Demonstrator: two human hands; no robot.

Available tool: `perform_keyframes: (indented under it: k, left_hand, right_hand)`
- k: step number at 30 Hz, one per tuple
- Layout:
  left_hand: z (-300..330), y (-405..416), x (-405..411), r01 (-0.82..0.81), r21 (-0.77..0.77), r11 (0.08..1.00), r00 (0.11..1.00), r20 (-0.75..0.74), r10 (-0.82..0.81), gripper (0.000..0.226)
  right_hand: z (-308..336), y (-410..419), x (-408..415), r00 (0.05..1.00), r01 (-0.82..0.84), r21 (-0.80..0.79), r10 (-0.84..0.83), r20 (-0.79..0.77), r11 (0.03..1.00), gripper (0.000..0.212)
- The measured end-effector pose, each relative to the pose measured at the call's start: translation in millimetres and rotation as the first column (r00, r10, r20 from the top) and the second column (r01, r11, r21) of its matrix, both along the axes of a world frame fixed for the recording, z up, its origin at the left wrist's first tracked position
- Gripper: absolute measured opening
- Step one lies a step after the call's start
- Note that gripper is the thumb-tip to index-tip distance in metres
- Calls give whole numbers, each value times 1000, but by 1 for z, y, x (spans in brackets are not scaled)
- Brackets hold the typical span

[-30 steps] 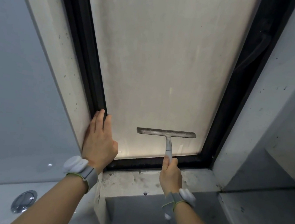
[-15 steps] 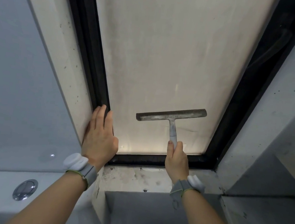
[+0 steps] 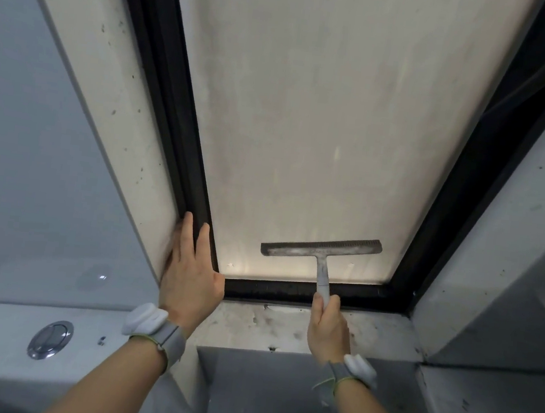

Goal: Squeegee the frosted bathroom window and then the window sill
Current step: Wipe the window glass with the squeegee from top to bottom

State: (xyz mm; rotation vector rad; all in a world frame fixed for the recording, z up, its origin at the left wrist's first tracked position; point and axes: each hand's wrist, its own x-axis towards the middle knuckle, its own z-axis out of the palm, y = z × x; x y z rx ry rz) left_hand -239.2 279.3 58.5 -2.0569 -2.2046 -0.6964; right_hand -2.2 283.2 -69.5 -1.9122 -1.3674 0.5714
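Note:
The tall frosted window pane [image 3: 307,125] sits in a black frame [image 3: 171,103]. A grey squeegee [image 3: 320,251] lies with its blade against the lower part of the glass, right end tilted slightly higher. My right hand [image 3: 328,328] grips the squeegee's pale handle just below the bottom frame bar. My left hand [image 3: 189,271] rests flat with straight fingers on the left reveal and frame edge near the bottom corner. The stained window sill [image 3: 382,336] runs beneath the frame, partly hidden behind both hands.
A white toilet cistern with a chrome flush button [image 3: 50,339] stands at lower left. A grey tiled ledge [image 3: 479,410] and wall close in on the right. Dark specks dot the left reveal [image 3: 114,93].
The squeegee blade was higher on the glass half a second ago and has come back down near the bottom frame. My left hand has stayed on the left frame.

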Motion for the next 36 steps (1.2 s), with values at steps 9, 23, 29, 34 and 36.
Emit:
perform_keyframes:
  k: [9,23,29,34,36]
  left_hand:
    - [-6,0,-4,12,-12,1000,1000,4,-12,82]
    - [-1,2,-7,43,91,995,972,226,-62,86]
    - [-2,3,-10,46,119,992,970,233,-73,86]
    - [-3,4,-9,44,113,993,969,237,-70,88]
    - [-3,4,-9,44,102,994,969,236,-67,91]
  right_hand:
    - [-2,-17,-3,1000,-4,-15,4,15,1000,32]
    - [100,38,-29,593,-556,103,307,744,825,36]
    - [115,46,-53,491,-625,-9,401,773,781,38]
    - [115,48,-61,456,-591,-54,388,801,805,38]
    - [114,50,-59,472,-580,-53,388,792,813,37]
